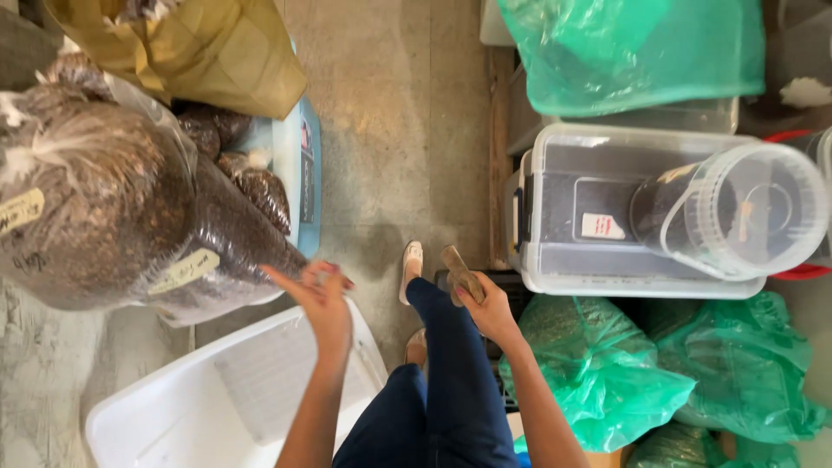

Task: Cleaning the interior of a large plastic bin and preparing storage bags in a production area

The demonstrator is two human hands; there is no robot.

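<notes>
My left hand is raised with fingers spread, holding nothing, close to the lower end of a large clear plastic bag of dark brown dried material. It hovers over the far rim of a white plastic tub. My right hand is closed around a small brown wooden handle-like tool that sticks up from the fist. My legs in dark blue trousers and light shoes show between the hands.
A clear lidded storage box with a clear jug on it stands at the right. Green plastic bags lie below and above it. A yellow-brown sack and a blue tub sit at upper left on the concrete floor.
</notes>
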